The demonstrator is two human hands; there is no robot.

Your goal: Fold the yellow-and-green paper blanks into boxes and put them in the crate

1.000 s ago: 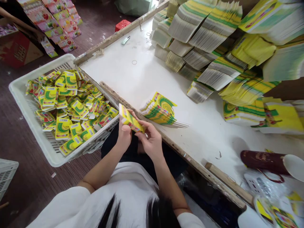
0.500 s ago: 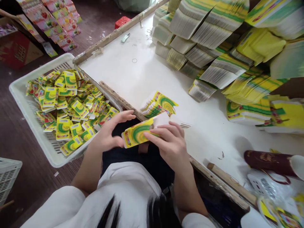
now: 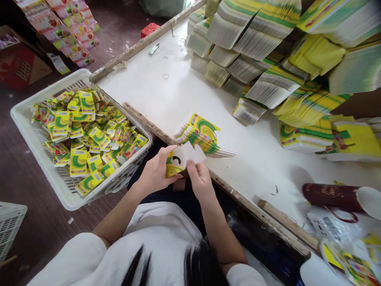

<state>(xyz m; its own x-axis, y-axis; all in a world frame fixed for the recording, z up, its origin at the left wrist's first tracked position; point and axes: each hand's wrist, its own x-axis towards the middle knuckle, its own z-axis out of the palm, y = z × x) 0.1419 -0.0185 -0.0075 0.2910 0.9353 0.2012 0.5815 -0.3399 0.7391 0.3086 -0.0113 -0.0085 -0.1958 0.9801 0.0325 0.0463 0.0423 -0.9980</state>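
A small yellow-and-green printed carton (image 3: 175, 162) with white flaps is between my two hands, over my lap at the table's edge. My left hand (image 3: 157, 169) is closed around its printed end, thumb below and fingers above. With thumb and fingers, my right hand (image 3: 201, 178) pinches the white flap side. Just beyond my hands, a fanned stack of flat cartons (image 3: 202, 133) lies on the white table. To my left, a white plastic crate (image 3: 35, 159) holds many filled yellow-green cartons (image 3: 79, 162).
Tall bundles of flat cartons (image 3: 264, 35) stand at the back right. A maroon mug (image 3: 330, 196) lies on its side at right, near a power strip (image 3: 320, 224). Wooden strips (image 3: 149, 123) edge the table. A cardboard box (image 3: 22, 63) sits on the floor, far left.
My left hand has closed on the carton's printed end. My right hand has moved left and now pinches the flaps. The carton has turned, its white end facing up.
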